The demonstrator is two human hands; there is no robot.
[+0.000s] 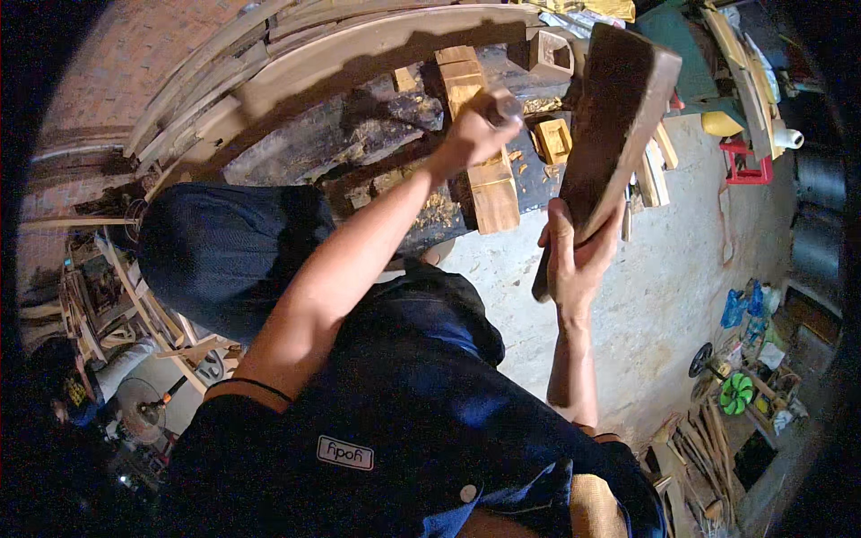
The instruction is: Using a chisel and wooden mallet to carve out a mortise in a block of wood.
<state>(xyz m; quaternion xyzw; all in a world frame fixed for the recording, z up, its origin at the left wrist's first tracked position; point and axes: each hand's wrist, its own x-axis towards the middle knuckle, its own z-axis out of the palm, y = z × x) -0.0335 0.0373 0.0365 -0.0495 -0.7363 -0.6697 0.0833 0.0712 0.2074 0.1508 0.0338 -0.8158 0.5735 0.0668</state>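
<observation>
My left hand [477,136] is closed round the upright handle of a chisel [504,110], its round butt end facing up. The chisel's blade is hidden beneath the fist, over a pale wooden block [495,199] that lies across the dark workbench. My right hand [581,255] grips the short handle end of a large, dark brown wooden mallet [619,117]. Its blocky head is raised to the right of the chisel, apart from it. Beside the wooden block sits a small hollowed wooden piece [553,141], with wood chips [435,213] scattered around.
Another hollowed wooden box [550,54] stands at the bench's far side. Long boards [341,45] lean behind the dark workbench top [296,148]. On the right are a red plastic stool [747,163], a green fan [736,394] and stacked sticks [704,453]. My left thigh [224,251] is by the bench.
</observation>
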